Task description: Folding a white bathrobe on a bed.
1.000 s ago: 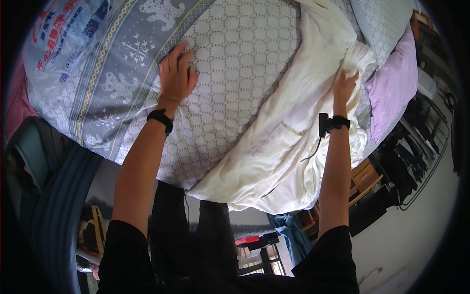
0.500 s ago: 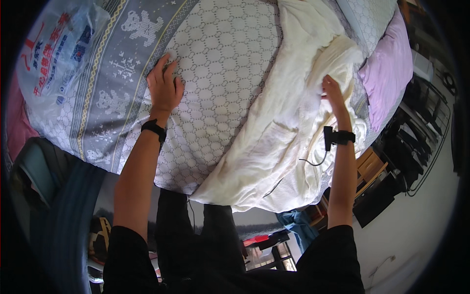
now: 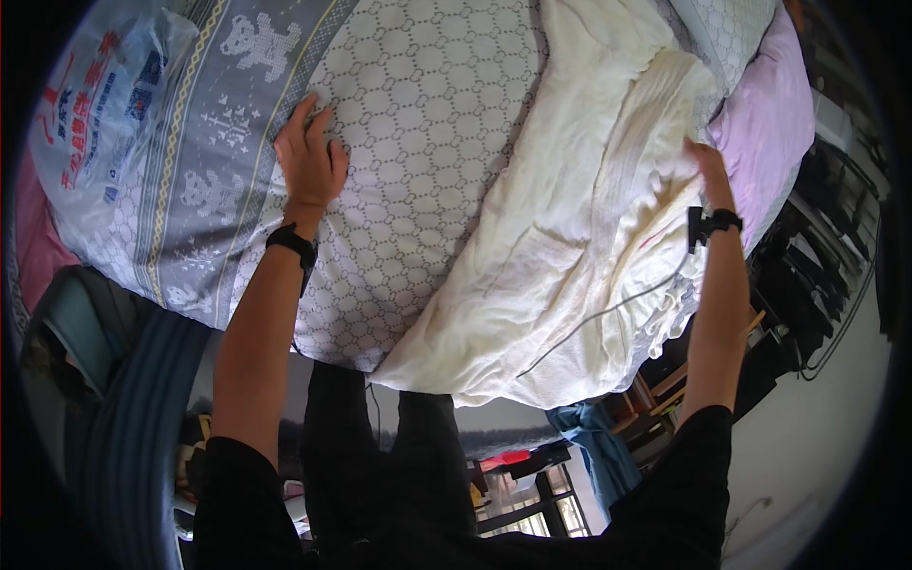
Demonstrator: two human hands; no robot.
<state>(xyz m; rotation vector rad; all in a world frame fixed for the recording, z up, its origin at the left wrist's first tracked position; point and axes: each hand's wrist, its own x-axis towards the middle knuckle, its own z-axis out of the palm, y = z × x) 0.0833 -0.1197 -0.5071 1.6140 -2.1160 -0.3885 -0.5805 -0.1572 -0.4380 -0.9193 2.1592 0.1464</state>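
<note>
My left hand (image 3: 309, 157) lies flat on a white patterned bed cover (image 3: 418, 104), its fingers spread, beside a grey band with white bear figures (image 3: 258, 46). A large cream cloth (image 3: 541, 247), creased and thin, stretches over the right part of the bed and down past the near edge. At its far right side my right hand (image 3: 711, 169) has its fingers closed on the cloth's edge; the fingertips are partly hidden. Pulled folds run from that hand down the cloth. A thin dark cable (image 3: 608, 309) from the right wrist strap lies across the cloth.
A clear plastic bag (image 3: 114, 104) with red and blue print lies at the far left. A pink pillow (image 3: 769, 123) and a white patterned pillow (image 3: 731, 38) are at the far right. Clothes on a rack (image 3: 807, 266) stand beyond the bed; a blue curtain (image 3: 133, 446) hangs at left.
My right hand has moved right, drawing the cream cloth's far part outward, so its bunched folds are more spread. My left hand has shifted slightly left, still flat on the cover.
</note>
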